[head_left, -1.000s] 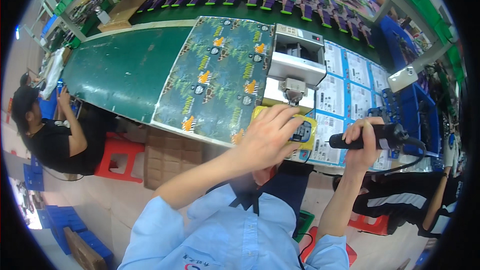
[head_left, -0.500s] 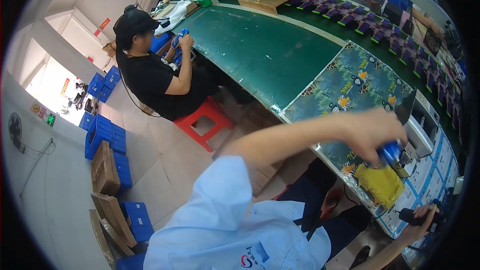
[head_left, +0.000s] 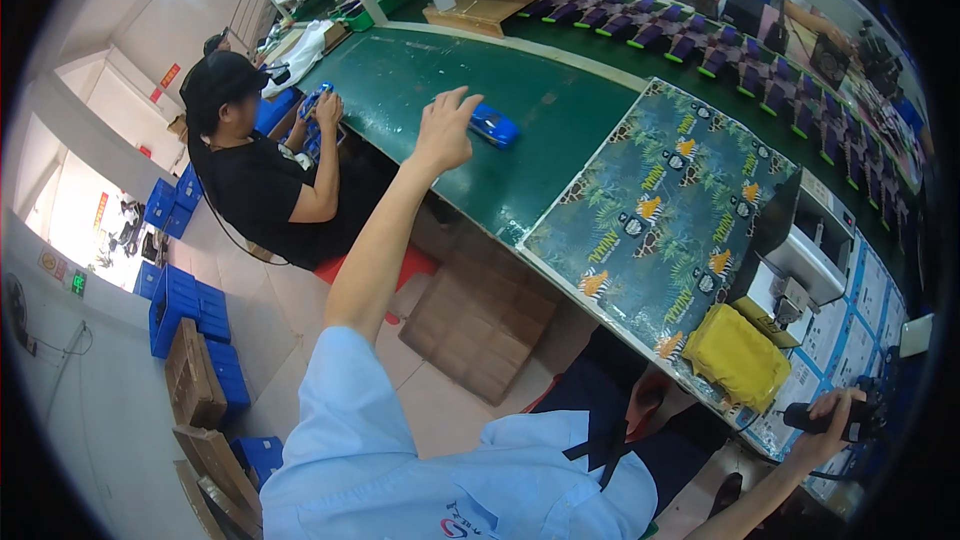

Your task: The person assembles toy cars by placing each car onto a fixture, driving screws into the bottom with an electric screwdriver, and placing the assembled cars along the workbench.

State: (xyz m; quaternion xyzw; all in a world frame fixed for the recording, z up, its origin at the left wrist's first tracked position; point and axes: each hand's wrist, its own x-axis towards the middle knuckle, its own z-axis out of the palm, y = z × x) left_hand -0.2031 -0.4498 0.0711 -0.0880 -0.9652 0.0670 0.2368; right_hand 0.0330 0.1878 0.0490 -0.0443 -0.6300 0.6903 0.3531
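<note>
A blue toy car (head_left: 493, 125) rests on the green worktop. Just left of it, my left hand (head_left: 446, 133) hovers with fingers spread and nothing in them, its arm stretched out over the bench edge. At the lower right, my right hand (head_left: 838, 414) is wrapped round a black power screwdriver (head_left: 806, 418), its blunt nose toward the left. A folded yellow cloth (head_left: 735, 357) lies to the left of that hand, on the near edge of the bench.
A patterned mat (head_left: 650, 215) covers part of the bench. Beside it stands a silver-and-black boxy device (head_left: 810, 240). Purple-and-green parts (head_left: 700, 50) line the far side. A seated person in black (head_left: 260, 170) works at the left. A flat carton (head_left: 480, 320) lies on the floor.
My left hand has swung from the right side, where it held the blue car, over to the green worktop and let the car go there. The right hand still grips its tool.
</note>
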